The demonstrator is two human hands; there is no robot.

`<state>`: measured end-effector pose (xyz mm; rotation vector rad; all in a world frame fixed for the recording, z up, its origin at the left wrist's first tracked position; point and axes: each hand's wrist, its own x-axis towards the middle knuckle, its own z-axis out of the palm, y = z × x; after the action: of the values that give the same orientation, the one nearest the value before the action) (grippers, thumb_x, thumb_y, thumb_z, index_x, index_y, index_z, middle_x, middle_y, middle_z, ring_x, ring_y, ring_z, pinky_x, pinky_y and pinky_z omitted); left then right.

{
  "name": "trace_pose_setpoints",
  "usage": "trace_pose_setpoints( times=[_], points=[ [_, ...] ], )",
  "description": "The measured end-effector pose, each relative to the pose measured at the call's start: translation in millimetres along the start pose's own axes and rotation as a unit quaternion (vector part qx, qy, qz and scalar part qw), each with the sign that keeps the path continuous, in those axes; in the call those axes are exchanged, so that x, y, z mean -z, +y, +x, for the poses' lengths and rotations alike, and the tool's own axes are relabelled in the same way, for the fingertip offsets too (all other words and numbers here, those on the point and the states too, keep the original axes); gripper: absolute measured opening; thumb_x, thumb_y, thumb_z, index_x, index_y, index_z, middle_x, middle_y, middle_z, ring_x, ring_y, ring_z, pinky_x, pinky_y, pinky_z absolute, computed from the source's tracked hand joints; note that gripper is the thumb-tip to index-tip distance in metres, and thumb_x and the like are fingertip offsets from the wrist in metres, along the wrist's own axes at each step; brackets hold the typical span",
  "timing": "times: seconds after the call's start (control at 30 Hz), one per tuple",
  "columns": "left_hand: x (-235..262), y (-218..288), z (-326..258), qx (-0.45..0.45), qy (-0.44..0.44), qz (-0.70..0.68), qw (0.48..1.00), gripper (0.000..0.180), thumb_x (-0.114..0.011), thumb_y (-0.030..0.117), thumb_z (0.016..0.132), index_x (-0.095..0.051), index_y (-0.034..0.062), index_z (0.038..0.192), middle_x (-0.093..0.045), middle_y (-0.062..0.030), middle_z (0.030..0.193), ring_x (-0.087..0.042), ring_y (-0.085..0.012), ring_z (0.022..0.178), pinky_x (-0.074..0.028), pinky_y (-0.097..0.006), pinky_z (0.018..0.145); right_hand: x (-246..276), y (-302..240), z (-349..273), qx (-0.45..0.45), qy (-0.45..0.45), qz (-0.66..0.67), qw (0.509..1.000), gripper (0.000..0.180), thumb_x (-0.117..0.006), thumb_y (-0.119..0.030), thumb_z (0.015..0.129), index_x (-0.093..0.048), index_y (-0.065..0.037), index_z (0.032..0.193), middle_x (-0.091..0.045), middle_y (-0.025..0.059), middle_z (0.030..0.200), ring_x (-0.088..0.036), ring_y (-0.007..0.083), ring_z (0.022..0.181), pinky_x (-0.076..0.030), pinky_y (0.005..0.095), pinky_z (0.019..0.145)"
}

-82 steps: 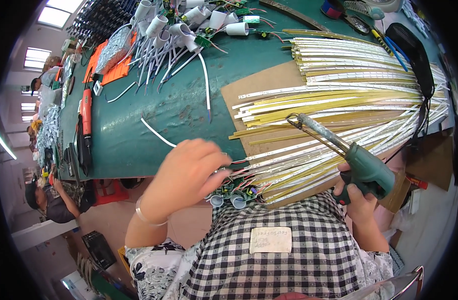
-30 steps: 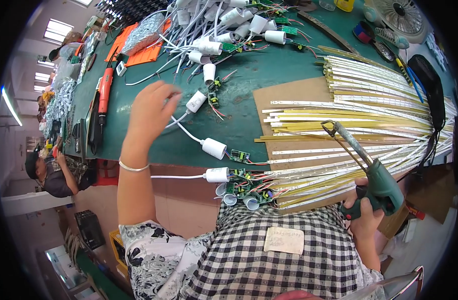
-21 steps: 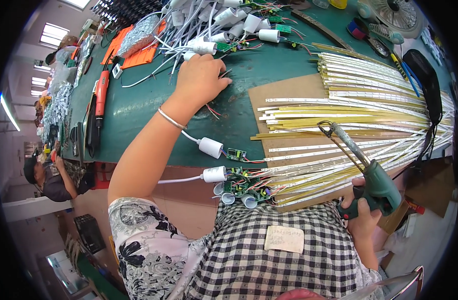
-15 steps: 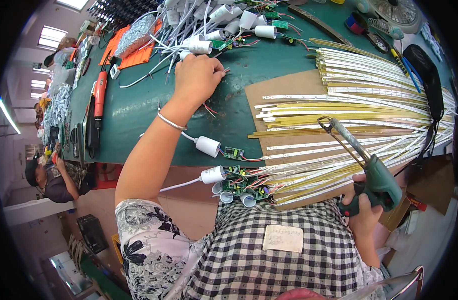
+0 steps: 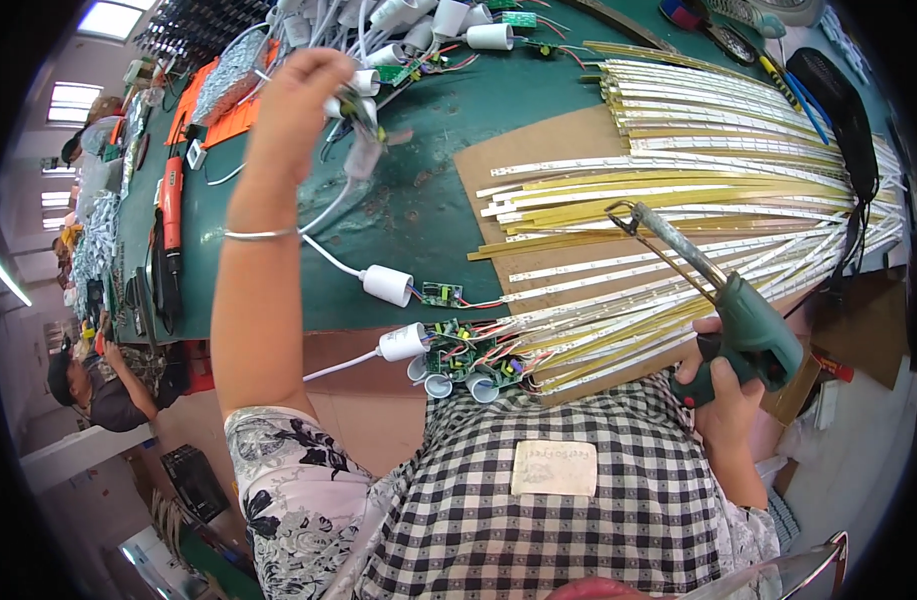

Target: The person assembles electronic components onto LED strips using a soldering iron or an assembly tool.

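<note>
My left hand is raised over the far left of the green table, fingers closed on a wired circuit board, blurred by motion. From that board hangs a white end cap with a white cord. My right hand grips a green soldering gun at the right, its bent metal tip pointing up and left over the LED strips. Nearer me, another white cap lies with its small green board by a strip end. Several more boards are bunched at the table's front edge.
A pile of white caps and cords fills the back. Brown cardboard lies under the strips. To the left are a red electric screwdriver and an orange tray. Another person sits at the far left.
My left hand has moved left and up from the table, lifting a wired board and cap from beside the pile. My right hand keeps its grip on the soldering gun. The whole view has shifted slightly.
</note>
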<state>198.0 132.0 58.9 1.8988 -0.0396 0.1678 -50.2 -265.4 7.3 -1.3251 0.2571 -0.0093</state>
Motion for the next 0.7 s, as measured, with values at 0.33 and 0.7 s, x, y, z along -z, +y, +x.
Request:
trace_pose_setpoints(
  times=[0.33, 0.7],
  points=[
    [-65.0, 16.5, -148.3, -0.377, -0.186, 0.437, 0.795, 0.017, -0.066, 0.014, 0.068, -0.066, 0.0137, 0.085, -0.055, 0.0031, 0.077, -0.055, -0.016, 0.081, -0.035, -0.035, 0.081, 2.3, -1.3, -0.2, 0.016, -0.021, -0.027, 0.999, 0.058, -0.067, -0.017, 0.083, -0.043, 0.003, 0.131, -0.059, 0.018, 0.113, -0.06, 0.0197, 0.068, -0.05, 0.0292, 0.062],
    [-81.2, 7.5, -156.2, -0.397, -0.158, 0.416, 0.803, 0.013, -0.065, 0.014, 0.068, -0.068, 0.0146, 0.081, -0.058, 0.007, 0.074, -0.055, -0.0144, 0.082, -0.032, -0.034, 0.078, 14.8, 3.9, -9.1, -0.013, -0.174, -0.254, 0.951, 0.04, -0.064, -0.011, 0.084, -0.051, 0.001, 0.12, -0.062, 0.0079, 0.081, -0.06, 0.0152, 0.069, -0.05, 0.0285, 0.064]
  ],
)
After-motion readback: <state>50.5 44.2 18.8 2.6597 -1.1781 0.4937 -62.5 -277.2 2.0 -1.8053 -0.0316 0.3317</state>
